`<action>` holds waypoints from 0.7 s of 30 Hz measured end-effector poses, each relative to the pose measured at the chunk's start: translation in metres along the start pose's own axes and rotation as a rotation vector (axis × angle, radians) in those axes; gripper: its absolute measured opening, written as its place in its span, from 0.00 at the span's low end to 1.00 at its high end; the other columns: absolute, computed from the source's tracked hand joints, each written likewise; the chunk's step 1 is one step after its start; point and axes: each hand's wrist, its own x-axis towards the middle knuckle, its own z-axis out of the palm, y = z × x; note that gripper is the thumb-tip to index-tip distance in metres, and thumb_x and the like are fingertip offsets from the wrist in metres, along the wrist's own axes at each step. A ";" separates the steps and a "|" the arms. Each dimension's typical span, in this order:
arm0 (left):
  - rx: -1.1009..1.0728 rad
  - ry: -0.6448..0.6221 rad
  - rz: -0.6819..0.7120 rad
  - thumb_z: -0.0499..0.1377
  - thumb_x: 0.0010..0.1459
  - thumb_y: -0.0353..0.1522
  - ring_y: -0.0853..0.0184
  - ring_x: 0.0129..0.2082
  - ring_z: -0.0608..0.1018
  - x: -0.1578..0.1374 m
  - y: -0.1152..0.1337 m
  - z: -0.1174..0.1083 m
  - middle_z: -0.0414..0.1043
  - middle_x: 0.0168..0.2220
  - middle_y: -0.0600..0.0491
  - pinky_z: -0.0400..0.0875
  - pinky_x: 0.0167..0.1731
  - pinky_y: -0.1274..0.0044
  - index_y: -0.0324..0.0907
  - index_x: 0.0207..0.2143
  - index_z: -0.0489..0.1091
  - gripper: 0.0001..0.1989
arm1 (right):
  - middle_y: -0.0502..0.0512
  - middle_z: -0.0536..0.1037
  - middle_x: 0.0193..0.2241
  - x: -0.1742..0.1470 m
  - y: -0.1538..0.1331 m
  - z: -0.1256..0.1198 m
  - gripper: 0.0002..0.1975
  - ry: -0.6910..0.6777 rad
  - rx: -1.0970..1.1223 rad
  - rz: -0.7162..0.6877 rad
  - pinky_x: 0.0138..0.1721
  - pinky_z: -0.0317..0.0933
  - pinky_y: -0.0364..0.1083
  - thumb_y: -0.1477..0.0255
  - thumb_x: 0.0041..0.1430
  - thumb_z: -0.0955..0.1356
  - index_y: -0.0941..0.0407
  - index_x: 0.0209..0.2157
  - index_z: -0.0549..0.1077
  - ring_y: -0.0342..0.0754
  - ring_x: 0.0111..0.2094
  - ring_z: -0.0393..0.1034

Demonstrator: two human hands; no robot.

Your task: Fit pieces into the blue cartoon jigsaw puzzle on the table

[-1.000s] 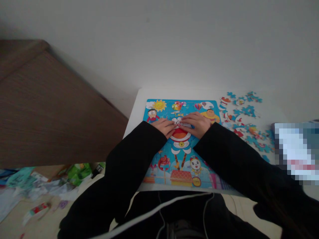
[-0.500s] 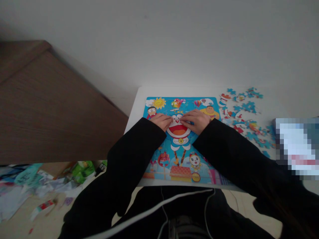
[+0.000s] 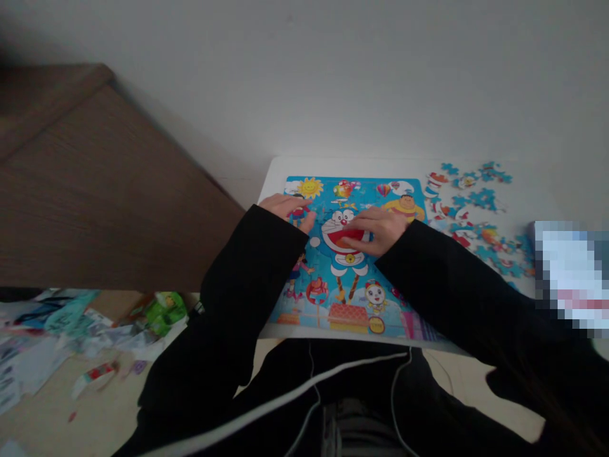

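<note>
The puzzle [image 3: 352,257] lies flat on the pale counter [image 3: 356,166], its near edge just beside the counter's front edge, so a careless push towards the body could slide it partly over. The left hand [image 3: 287,205] is over the puzzle's upper left part, thumb apart from straight fingers, with nothing visible between them. The right hand [image 3: 379,230] is over the middle, thumb and fingers parted above the printed mouth; whether it touches cannot be told. If either of the 2 hands drags across the surface, a poorly seated piece could lift. The right sleeve [image 3: 440,270] crosses the puzzle's right side and reaches close to the loose pieces [image 3: 483,198], so a sweep of that forearm could scatter them. A white cable [image 3: 280,405] crosses above the lap and might snag.
</note>
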 end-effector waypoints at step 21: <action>0.026 -0.157 -0.015 0.55 0.57 0.39 0.64 0.37 0.78 -0.001 -0.006 -0.004 0.78 0.35 0.52 0.70 0.41 0.75 0.43 0.43 0.74 0.16 | 0.57 0.78 0.36 -0.019 -0.093 -0.011 0.09 -0.323 -0.030 -0.090 0.31 0.65 0.47 0.68 0.56 0.68 0.56 0.38 0.76 0.51 0.37 0.71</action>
